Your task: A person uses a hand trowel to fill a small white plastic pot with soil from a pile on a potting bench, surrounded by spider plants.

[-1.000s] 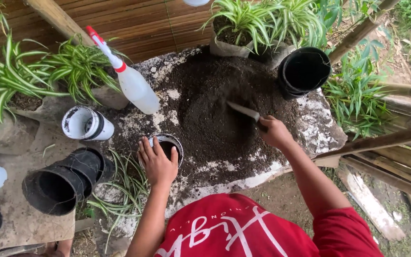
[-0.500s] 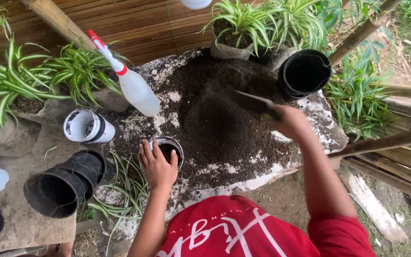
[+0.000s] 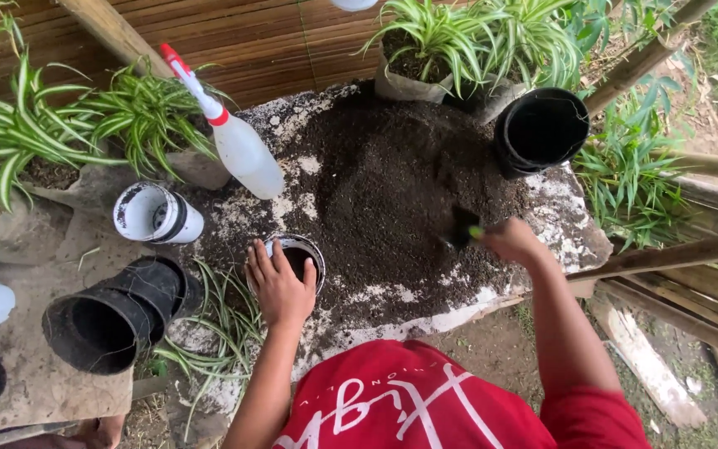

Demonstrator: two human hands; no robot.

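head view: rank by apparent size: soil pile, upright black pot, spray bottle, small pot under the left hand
1. soil pile
2. upright black pot
3. spray bottle, longer but thinner, so close to the pot
4. small pot, partly covered by left hand

White spray bottle (image 3: 238,141) w/ red nozzle lies tilted near the slab's (image 3: 571,220) back-left corner. Big black pot (image 3: 540,130) stands upright at the back-right corner, empty. Spider plants in grey grow bags (image 3: 434,50) along the back edge; more of them (image 3: 60,133) off the left side. White pot (image 3: 155,214) lies on its side by the left edge, mouth toward me. Stack of black pots (image 3: 110,316) lies sideways on the board (image 3: 27,382) off the front-left corner. Bamboo poles (image 3: 675,254) run past the right edge.
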